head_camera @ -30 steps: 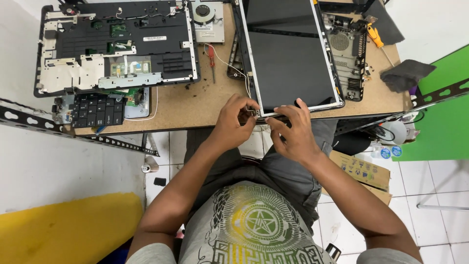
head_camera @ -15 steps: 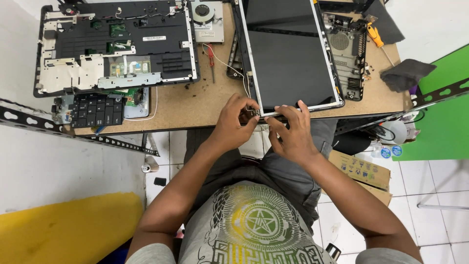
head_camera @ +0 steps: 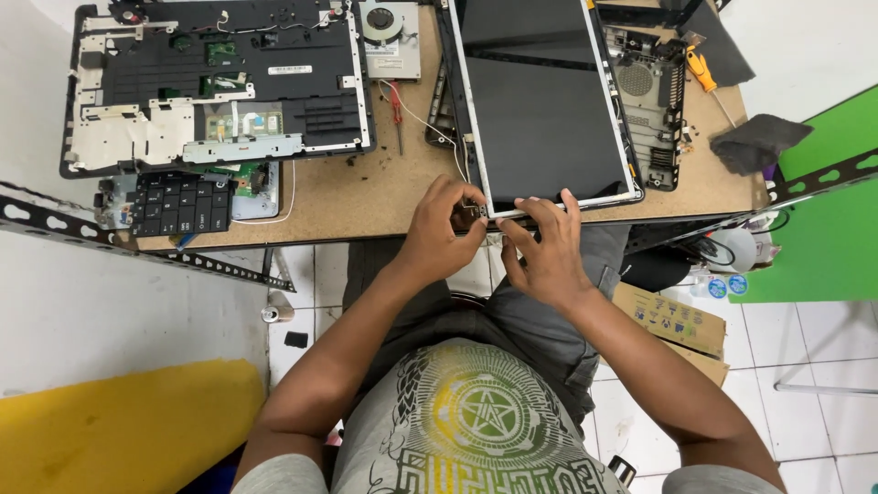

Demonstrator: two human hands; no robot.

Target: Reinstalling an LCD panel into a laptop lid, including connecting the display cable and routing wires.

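- Seated person, head view looking down at a wooden table (head_camera: 366, 197); both hands meet at its near edge.
- Work item: laptop screen panel (head_camera: 544, 101), dark glass in a pale frame, lying flat on the right half of the table. Long axis runs away from the person, near short edge at the table's near edge.
- Left hand (head_camera: 439, 242) sits at the panel's near-left corner. Fingers curled together and closed on a small metal hinge bracket (head_camera: 476, 216) at that corner; the exact pinch is partly hidden by the knuckles.
- Right hand (head_camera: 549, 256) lies just right of the left. Fingers spread apart, tips resting on the panel's near edge; nothing is clamped in it.
- Key relation: the corner with the bracket lies just ahead of the left fingertips and left of the right index finger. The left hand is the nearer one; the right hand spans the middle of the near edge.
- A thin white cable (head_camera: 430, 123) runs up the table from the panel's left side.
- Around: open laptop base (head_camera: 219, 82) far left, well apart from the hands; loose keyboard piece (head_camera: 178, 201) below it; cooling fan (head_camera: 389, 37) at top centre; red-handled tool (head_camera: 396, 110) between base and panel; orange-handled screwdriver (head_camera: 700, 73) and a dark cloth (head_camera: 759, 142) on the right.
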